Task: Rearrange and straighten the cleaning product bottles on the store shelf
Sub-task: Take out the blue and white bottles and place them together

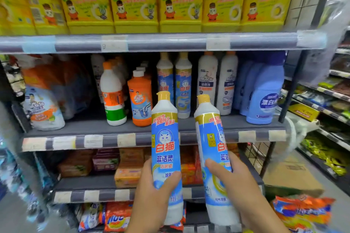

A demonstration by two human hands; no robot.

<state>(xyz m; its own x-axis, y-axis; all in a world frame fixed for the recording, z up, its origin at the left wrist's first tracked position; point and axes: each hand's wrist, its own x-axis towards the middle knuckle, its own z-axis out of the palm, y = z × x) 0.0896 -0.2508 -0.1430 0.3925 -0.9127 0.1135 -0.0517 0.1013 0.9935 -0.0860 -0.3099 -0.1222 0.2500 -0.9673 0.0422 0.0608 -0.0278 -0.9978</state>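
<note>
Two bare hands are in shot, coming up from the bottom edge. The left hand (151,193) wears no glove, no ring, no watch, and its wrist is uncovered too. The right hand (236,181) is just as plain, nothing on the fingers (216,166), nails short and unpainted. Both forearms are bare as far as the frame shows them, and no sleeve or cuff reaches into view.

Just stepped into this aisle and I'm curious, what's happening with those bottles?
A person is stocking a store shelf. The left hand grips one tall blue-and-white toilet cleaner bottle with a yellow cap, and the right hand grips a second identical bottle. Both are held in front of the middle shelf, where two matching bottles already stand upright.
</note>
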